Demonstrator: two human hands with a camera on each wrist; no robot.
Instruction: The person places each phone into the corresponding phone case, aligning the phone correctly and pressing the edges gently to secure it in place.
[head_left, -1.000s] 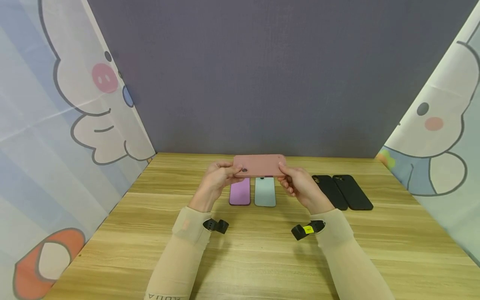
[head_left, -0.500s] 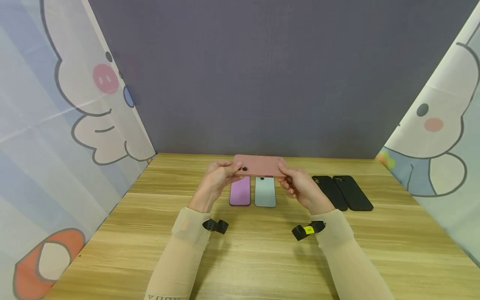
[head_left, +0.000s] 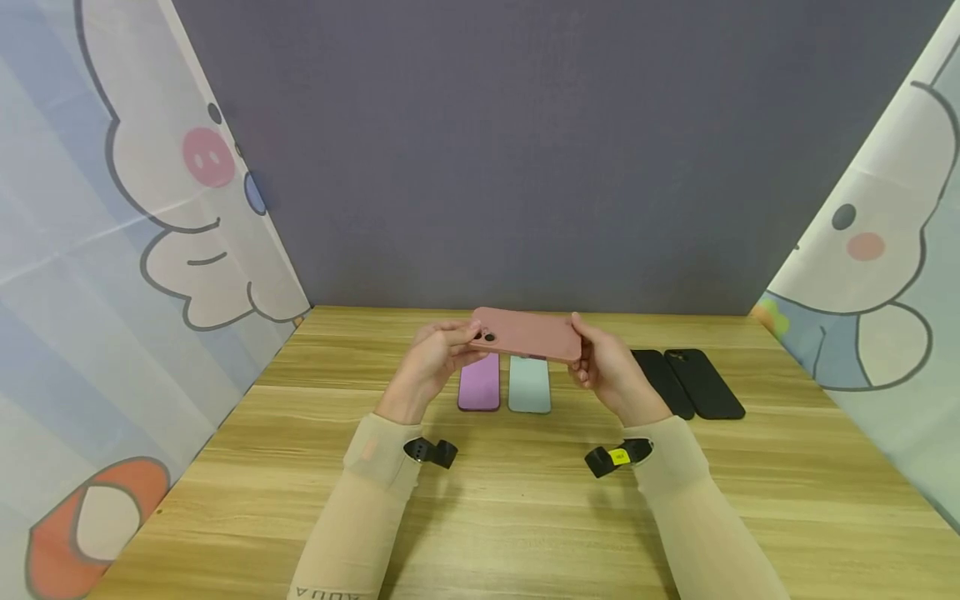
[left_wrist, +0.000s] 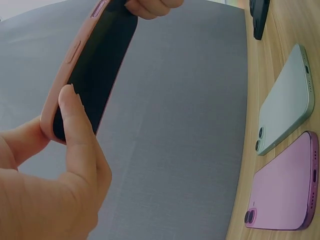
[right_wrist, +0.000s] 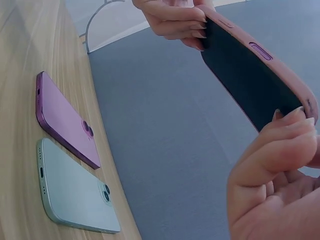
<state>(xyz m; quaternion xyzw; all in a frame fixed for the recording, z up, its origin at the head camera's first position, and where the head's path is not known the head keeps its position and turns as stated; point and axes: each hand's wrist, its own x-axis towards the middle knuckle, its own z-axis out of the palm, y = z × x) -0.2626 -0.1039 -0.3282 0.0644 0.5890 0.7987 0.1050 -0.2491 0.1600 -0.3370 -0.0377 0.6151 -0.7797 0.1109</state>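
A smartphone in a pink case (head_left: 525, 335) is held up above the table, lying crosswise with its back towards the head camera. My left hand (head_left: 429, 360) pinches the camera end, thumb on the back and fingers on the dark screen (left_wrist: 97, 65) side. At the other end my right hand (head_left: 613, 371) grips the case, its thumb at the upper corner and its fingertips (right_wrist: 295, 115) against the screen side. Purple shows through a side cutout (right_wrist: 261, 51) of the case. Beneath, a purple phone (head_left: 480, 390) and a pale green phone (head_left: 529, 390) lie back up.
Two black phone cases (head_left: 703, 385) lie side by side on the wooden table (head_left: 517, 517), right of my right hand. A grey panel (head_left: 525, 150) stands behind the table. Printed cartoon curtains (head_left: 187, 250) hang at both sides.
The cased phone's right end has dipped and shifted slightly right. My right thumb has moved from the case's back to its upper corner. More of the camera holes shows beside my left thumb.
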